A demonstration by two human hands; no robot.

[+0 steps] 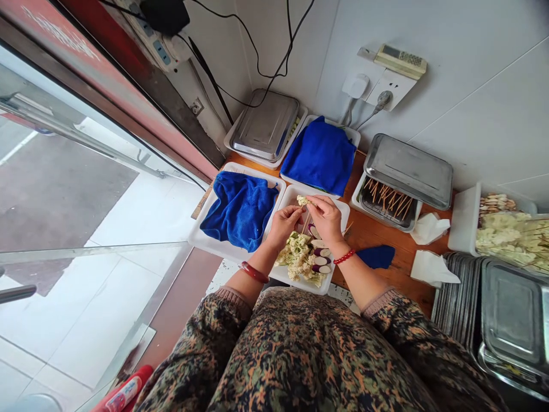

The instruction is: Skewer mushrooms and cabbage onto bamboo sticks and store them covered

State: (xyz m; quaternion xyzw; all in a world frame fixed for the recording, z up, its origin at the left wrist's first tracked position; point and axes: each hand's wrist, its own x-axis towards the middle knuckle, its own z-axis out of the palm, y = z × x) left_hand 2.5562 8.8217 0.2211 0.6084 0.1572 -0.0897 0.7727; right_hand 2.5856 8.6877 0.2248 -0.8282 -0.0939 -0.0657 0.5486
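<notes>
The right hand (325, 217) pinches a cauliflower floret (303, 201) between thumb and fingers, above the far part of a white tray (344, 210). Just beside it, the left hand (285, 223) has its fingertips drawn together; whatever lies between them is too small to tell. Below the hands, cauliflower pieces (301, 257) heap in the tray's near half, and purple-rimmed slices (321, 260) line its right edge. This tray stands at the near edge of the wooden bench (405, 246). Left of it, a blue cloth (240, 209) covers a tray at the bench's left edge; a metal lid (266, 127) tops another in the far left corner. Toward the far right, wooden sticks (390, 197) show beneath a tilted lid (409, 169).
</notes>
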